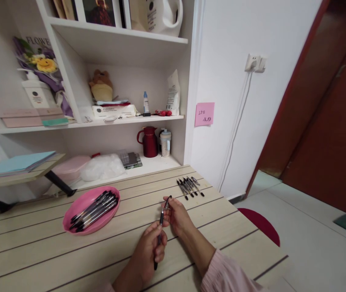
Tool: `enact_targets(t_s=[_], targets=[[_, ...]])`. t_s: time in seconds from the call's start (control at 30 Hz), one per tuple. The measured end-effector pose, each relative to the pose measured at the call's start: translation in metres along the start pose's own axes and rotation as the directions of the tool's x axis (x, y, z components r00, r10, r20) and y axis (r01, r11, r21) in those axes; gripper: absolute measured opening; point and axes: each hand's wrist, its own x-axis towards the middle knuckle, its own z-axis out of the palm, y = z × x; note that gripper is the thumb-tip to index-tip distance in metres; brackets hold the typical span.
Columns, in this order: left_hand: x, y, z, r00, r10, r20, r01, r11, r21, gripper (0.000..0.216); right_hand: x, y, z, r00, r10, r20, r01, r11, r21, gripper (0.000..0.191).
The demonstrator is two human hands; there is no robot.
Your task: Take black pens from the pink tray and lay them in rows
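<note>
Black plastic pen point(160, 227) stands tilted between my two hands over the pale slatted wooden table point(39, 243). My left hand point(148, 253) is closed round its lower barrel, and my right hand point(177, 215) pinches its top end, at the cap I think, though it is too small to be sure. To the left, a pink oval tray point(77, 201) holds a heap of similar black pens point(95, 207). Beyond my right hand, a short row of dark pens point(189, 186) lies on the table, apart from my fingers.

A home room: beyond the fingers point(168, 211), white shelves point(100, 123) hold a plush toy point(101, 85), flask point(149, 142), bouquet point(43, 65) and jug point(163, 16); right of them, a socket point(255, 63) and red door point(328, 134).
</note>
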Motion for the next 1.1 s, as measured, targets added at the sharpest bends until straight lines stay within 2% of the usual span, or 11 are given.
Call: enact_targets(t_s=[0.1,0.17,0.27,0.33,0.4,0.43,0.5,0.6,0.8,0.93,1.1], targets=[[0.001,0.002,-0.001,0.999,0.026,-0.019,-0.027,0.999,-0.018,0.025,0.003,0.005,0.0,1.0,-0.023,0.006,0.023,0.995,-0.098,0.041],[0.002,0.003,-0.002,0.999,0.038,-0.014,-0.039,0.999,-0.03,0.027,0.008,0.01,-0.002,0.997,-0.082,0.0,0.08,0.97,-0.231,0.037],[0.003,0.003,-0.004,0.999,0.04,-0.015,-0.04,0.998,-0.044,0.028,0.019,0.009,-0.01,0.97,-0.239,-0.041,0.184,0.837,-0.515,0.026],[0.004,0.002,-0.005,0.999,0.041,-0.015,-0.042,0.998,-0.049,0.029,0.03,0.0,-0.016,0.939,-0.343,-0.025,0.192,0.582,-0.79,0.019],[0.004,0.002,-0.006,0.999,0.045,0.002,-0.045,0.998,-0.044,0.029,0.04,-0.016,-0.023,0.924,-0.378,0.056,0.127,0.167,-0.978,0.015],[0.005,0.001,-0.006,0.999,0.045,0.014,-0.044,0.998,-0.041,0.03,0.044,-0.024,-0.026,0.922,-0.38,0.076,0.104,0.053,-0.993,0.013],[0.005,0.001,-0.006,0.999,0.041,0.035,-0.04,0.999,-0.036,0.03,0.052,-0.039,-0.03,0.922,-0.376,0.089,0.061,-0.085,-0.994,0.012],[0.005,0.001,-0.006,0.998,0.038,0.042,-0.037,0.999,-0.035,0.031,0.06,-0.05,-0.031,0.927,-0.367,0.078,-0.004,-0.216,-0.976,0.015],[0.005,0.001,-0.006,0.998,0.05,0.038,-0.049,0.998,-0.025,0.03,0.07,-0.047,-0.026,0.944,-0.317,0.086,-0.06,-0.424,-0.904,0.022],[0.005,0.0,-0.006,0.997,0.065,0.046,-0.064,0.998,-0.016,0.029,0.073,-0.047,-0.024,0.951,-0.293,0.101,-0.063,-0.503,-0.862,0.024],[0.005,0.0,-0.006,0.997,0.058,0.047,-0.058,0.998,-0.01,0.029,0.073,-0.047,-0.025,0.948,-0.294,0.122,-0.061,-0.545,-0.836,0.028]])
